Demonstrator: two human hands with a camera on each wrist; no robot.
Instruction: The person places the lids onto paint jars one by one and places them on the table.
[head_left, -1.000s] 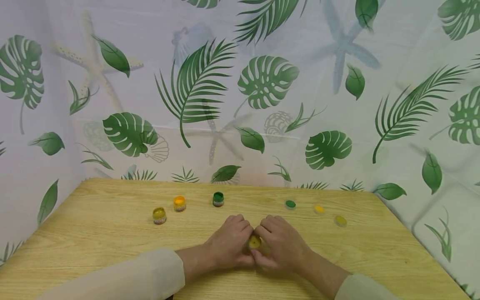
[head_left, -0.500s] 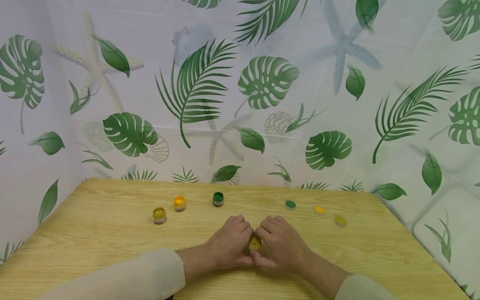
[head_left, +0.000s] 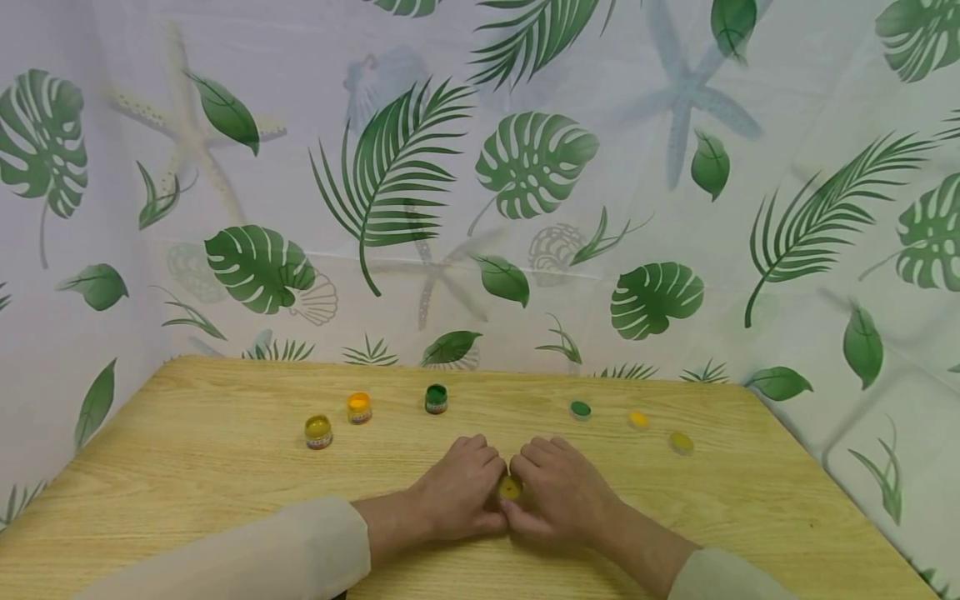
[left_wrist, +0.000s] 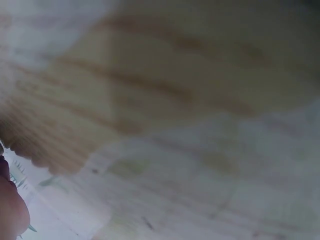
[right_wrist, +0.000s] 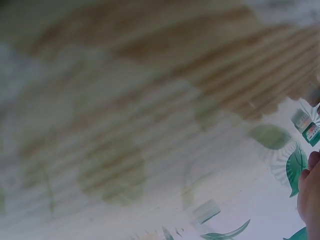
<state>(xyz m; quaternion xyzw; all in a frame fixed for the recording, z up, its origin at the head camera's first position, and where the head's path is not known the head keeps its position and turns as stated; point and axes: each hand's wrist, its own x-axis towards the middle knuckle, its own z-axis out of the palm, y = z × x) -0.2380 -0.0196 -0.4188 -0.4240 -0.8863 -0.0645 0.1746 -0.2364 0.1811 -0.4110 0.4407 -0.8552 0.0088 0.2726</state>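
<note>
Near the front middle of the table, my left hand (head_left: 465,487) and right hand (head_left: 562,492) meet with curled fingers around a small round paint jar (head_left: 511,488). Its olive-yellow top shows between the thumbs and forefingers; the hands hide its sides. The left hand grips it from the left, the right hand from the right. Only part of the left hand (left_wrist: 11,210) enters the left wrist view, at the lower left. In the right wrist view, part of the right hand (right_wrist: 311,200) shows at the right edge. The held jar cannot be made out in either wrist view.
Beyond the hands stand open paint jars: olive (head_left: 318,432), orange-yellow (head_left: 360,408) and dark green (head_left: 437,399). To the right lie a green lid (head_left: 581,409), a yellow lid (head_left: 638,419) and an olive lid (head_left: 681,442). A leaf-print cloth (head_left: 450,317) hangs behind the wooden table (head_left: 225,483).
Both hands stay together around the small paint jar, shifting only very slightly toward the person. The open jars and lids have not moved.
</note>
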